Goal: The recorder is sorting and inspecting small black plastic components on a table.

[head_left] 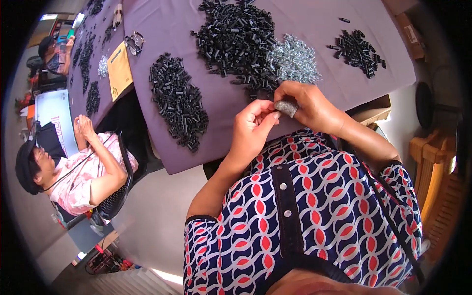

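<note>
My left hand (251, 129) and my right hand (310, 107) meet at the near edge of the table, fingertips pinched together. Whatever they hold between them is too small or hidden to make out. A grey, rough-looking wrap (286, 107) covers a digit of my right hand, by the left fingertips. Just beyond my hands lies a big heap of small black tubular parts (236, 37). A heap of small shiny silver coils, like springs (296, 58), adjoins it on the right, right behind my right hand.
On the purple tablecloth (172, 24) lie a long pile of black parts (178, 101) at left and a smaller pile (359, 53) at right. Glasses (134, 43) and a yellow envelope (119, 71) are farther left. A seated co-worker (88, 167) works at left; a wooden chair (435, 167) stands at right.
</note>
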A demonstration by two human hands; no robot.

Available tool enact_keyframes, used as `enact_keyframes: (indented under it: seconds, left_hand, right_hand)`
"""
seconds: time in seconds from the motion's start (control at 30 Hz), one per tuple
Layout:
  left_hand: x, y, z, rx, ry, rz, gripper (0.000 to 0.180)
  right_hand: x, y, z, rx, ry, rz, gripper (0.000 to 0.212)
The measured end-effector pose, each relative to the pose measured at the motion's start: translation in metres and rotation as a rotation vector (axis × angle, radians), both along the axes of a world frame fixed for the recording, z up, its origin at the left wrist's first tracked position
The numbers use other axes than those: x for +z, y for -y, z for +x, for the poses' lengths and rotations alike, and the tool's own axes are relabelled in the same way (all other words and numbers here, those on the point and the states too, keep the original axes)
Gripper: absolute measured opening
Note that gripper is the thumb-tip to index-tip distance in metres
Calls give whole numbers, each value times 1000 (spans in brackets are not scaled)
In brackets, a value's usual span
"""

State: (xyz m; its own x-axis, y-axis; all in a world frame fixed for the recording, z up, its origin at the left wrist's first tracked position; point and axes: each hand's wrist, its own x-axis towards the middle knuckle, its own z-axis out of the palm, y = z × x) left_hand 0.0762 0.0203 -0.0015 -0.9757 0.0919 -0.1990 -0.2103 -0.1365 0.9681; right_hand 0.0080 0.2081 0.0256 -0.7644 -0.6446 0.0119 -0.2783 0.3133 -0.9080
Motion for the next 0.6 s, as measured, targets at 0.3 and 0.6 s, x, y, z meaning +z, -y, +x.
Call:
enact_keyframes:
  seconds: [0.3,0.6]
  left_hand:
    - [9,25,-12,78,-35,-7,30]
    - [15,41,0,32,244,284,17]
  right_hand:
    - [-14,-24,-22,-274,-89,-149,19]
    - [-7,-10,2,209,-378,260,27]
